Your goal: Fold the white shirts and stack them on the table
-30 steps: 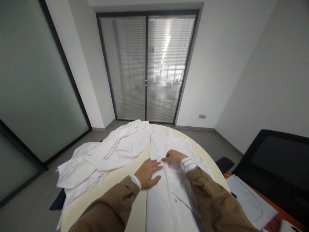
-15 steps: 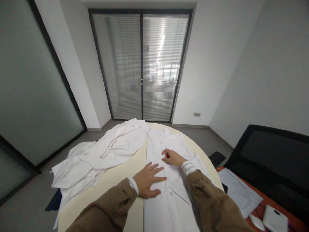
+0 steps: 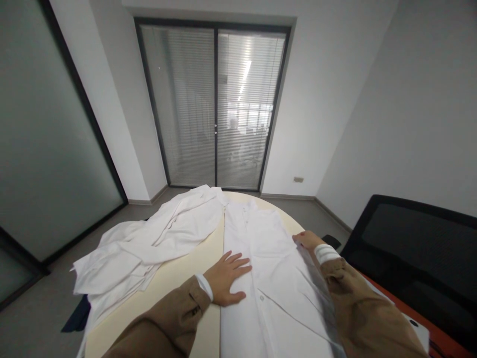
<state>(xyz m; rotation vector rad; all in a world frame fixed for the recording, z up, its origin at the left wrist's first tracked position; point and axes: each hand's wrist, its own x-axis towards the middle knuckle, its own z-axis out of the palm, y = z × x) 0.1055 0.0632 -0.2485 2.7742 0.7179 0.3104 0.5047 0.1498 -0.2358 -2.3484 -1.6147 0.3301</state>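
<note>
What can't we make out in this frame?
Head view only.
Right hand: grip on shirt edge, hidden by its own back.
Shirt hem: cut off by bottom edge.
Dark cloth: mostly covered by white pile.
Room past the blinds: blurred by slats.

White button-front shirt [image 3: 276,268], spread flat and front up on the pale round counter [image 3: 179,283]. Collar end at the far rim, lower part running off the near edge of view. Buttoned down the middle, small white buttons in a line. Left edge straight, with soft creases toward the right side.
</note>
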